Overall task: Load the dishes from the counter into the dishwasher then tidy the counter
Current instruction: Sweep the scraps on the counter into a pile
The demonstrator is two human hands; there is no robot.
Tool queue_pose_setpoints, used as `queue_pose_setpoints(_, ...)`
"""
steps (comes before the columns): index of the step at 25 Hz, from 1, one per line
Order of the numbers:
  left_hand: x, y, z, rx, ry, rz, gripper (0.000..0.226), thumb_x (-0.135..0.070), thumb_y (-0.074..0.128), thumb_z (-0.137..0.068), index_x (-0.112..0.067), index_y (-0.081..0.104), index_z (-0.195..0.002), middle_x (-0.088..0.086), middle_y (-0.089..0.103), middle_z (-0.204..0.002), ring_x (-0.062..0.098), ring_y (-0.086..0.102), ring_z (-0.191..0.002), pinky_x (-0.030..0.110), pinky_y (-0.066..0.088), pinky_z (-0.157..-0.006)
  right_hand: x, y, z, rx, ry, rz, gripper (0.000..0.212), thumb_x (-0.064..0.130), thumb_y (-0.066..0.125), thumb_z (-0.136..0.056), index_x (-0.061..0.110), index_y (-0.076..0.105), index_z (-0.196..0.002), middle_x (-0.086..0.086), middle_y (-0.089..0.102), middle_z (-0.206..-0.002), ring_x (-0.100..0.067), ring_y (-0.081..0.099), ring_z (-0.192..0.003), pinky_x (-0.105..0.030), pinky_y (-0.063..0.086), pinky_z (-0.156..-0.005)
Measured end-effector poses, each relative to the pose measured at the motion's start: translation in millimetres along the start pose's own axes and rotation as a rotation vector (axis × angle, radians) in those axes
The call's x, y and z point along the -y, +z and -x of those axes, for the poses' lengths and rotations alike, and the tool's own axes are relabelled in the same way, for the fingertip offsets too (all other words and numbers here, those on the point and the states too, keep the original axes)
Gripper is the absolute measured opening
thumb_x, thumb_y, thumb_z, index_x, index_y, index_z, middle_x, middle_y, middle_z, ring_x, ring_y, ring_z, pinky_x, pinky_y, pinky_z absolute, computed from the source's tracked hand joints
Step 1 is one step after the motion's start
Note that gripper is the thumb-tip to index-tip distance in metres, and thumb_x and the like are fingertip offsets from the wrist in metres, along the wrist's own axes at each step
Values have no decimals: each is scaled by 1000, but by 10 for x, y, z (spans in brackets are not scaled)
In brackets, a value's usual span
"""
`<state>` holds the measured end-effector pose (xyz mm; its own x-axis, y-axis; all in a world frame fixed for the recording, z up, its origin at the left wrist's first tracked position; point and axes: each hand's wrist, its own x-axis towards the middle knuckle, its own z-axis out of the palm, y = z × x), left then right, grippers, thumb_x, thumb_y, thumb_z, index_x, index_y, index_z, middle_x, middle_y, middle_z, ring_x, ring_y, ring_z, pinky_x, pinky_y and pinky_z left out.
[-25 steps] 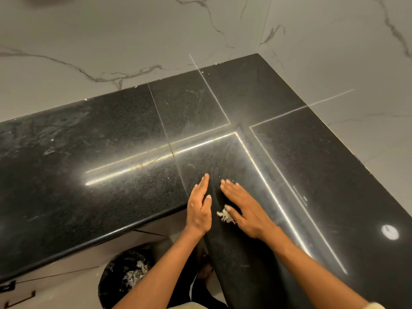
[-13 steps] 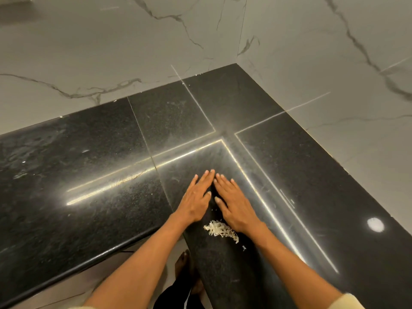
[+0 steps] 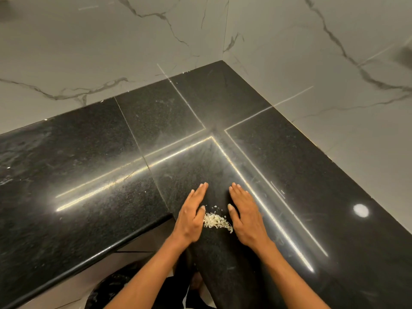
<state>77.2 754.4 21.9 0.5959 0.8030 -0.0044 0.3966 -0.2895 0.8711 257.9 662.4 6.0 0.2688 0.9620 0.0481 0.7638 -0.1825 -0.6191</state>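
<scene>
A small pile of pale food scraps (image 3: 217, 221) lies on the black granite counter (image 3: 89, 175), close to its inner front corner. My left hand (image 3: 192, 215) stands on its edge to the left of the pile, fingers straight, thumb touching the scraps. My right hand (image 3: 245, 216) lies flat on the counter to the right of the pile, fingers straight. The scraps sit between the two hands. No dishes or dishwasher are in view.
The L-shaped counter runs left and right along marble walls (image 3: 312, 52). Below the counter edge stands a bin with a black liner (image 3: 109, 288), holding some pale scraps. A round light reflection (image 3: 360, 210) shows on the right counter.
My hands were side by side beyond the scraps; they have drawn back toward me and parted, and now flank the pile. The scraps are more gathered.
</scene>
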Motion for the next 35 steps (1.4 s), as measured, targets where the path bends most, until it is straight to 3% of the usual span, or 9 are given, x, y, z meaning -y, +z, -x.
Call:
queue_pose_setpoints(4,31,91,102,79,93,-150,66,-7,39,-90,-12,28,-154,-5,26,-160,2,16,-149,35,12,-124,223,206,300,16,-47,35,55,33,33,-106,15,28,-157,1,17,-166,-8,9,-154,-40,12,-125)
queue_pose_setpoints(10,-22,239,458,95,109,-47,65,-2,40,-88,-10,32,-152,-3,32,-159,6,22,-149,36,13,-124,315,188,641,-74,-7,-96,52,25,39,-104,17,35,-155,5,27,-164,-9,20,-152,-39,18,-124)
queue_pose_setpoints(13,-83,250,570,80,79,76,67,-1,40,-88,-14,30,-153,-6,32,-159,9,23,-149,34,11,-124,227,158,821,-174,195,178,63,36,35,-102,9,25,-157,-4,15,-167,-16,9,-155,-43,13,-124)
queue_pose_setpoints(15,-95,228,601,35,53,156,69,2,40,-87,-15,30,-153,-7,32,-160,12,22,-150,34,10,-124,241,201,978,-151,317,358,75,48,31,-101,3,15,-158,-11,5,-168,-23,1,-156,-45,9,-124)
queue_pose_setpoints(18,-71,211,644,-19,28,206,71,2,41,-85,-13,30,-153,-4,32,-160,15,21,-151,39,12,-124,363,339,1127,-104,354,412,87,61,27,-99,-2,12,-157,-17,2,-167,-28,1,-155,-46,9,-123)
queue_pose_setpoints(23,-99,188,668,-46,-46,361,65,-1,40,-86,-7,34,-151,-3,36,-158,14,25,-149,42,19,-123,655,538,833,-58,323,362,87,64,19,-100,-2,11,-157,-19,0,-167,-28,-1,-155,-46,7,-123)
queue_pose_setpoints(27,-75,130,743,-156,-75,432,59,-4,39,-91,-7,36,-150,-4,38,-157,15,27,-149,45,21,-123,750,546,712,-34,160,278,79,59,14,-103,3,3,-159,-12,-9,-167,-23,-10,-155,-41,2,-124)
queue_pose_setpoints(32,0,114,909,-313,-71,417,55,-8,40,-94,-6,38,-149,-2,40,-156,19,29,-148,43,23,-121,403,209,466,-218,184,-131,61,35,40,-102,13,27,-158,2,18,-166,-7,10,-154,-40,15,-126)
queue_pose_setpoints(35,14,164,1034,-364,-78,452,54,-2,39,-93,-3,41,-147,0,43,-154,20,32,-147,43,25,-121,231,160,155,-118,133,-34,60,37,37,-102,14,27,-157,3,19,-165,-3,8,-153,-41,15,-125)
